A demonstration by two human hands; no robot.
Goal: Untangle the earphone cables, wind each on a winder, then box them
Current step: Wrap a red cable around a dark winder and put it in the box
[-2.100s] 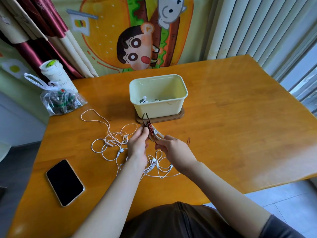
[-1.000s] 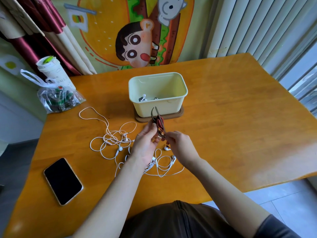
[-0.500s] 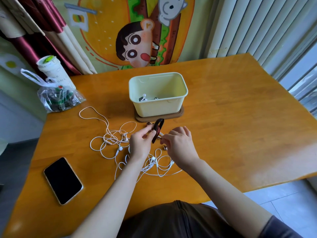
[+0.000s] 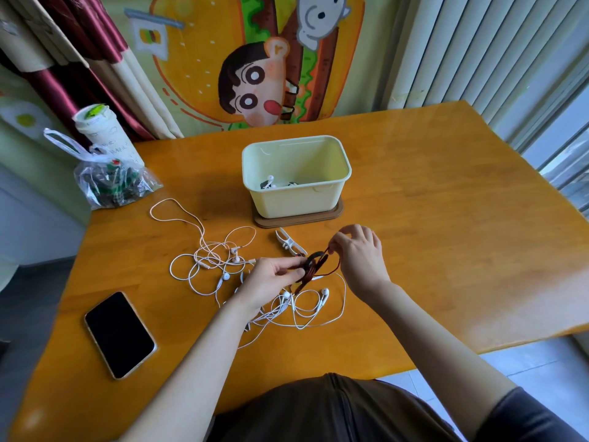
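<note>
Surface [image 4: 446, 218]: orange-brown, wood grain. Box [image 4: 296, 199] pale yellow, on a brown base [image 4: 334, 215]. Loose earphone cables [image 4: 204, 237] white; one dark red cable [image 4: 314, 269]. Winder [image 4: 288, 242] white. Phone [image 4: 119, 334]: black screen, gold edge. Bag [image 4: 111, 183] clear, dark green and red inside. Cup [image 4: 102, 129] white, green top. Curtain [image 4: 79, 59] maroon and cream stripes. Wall cloth [image 4: 255, 59]: cartoon burger print. Blinds [image 4: 478, 49] white.

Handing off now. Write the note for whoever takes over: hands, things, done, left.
Left hand grips the dark red cable bundle; right hand pinches its loose strand.
A white winder lies on the table before the cream box.
Done: at least one white earphone lies in the box.
Left: finish winding the red cable, untangle the white cables on the table, wind them, box everything.
</note>
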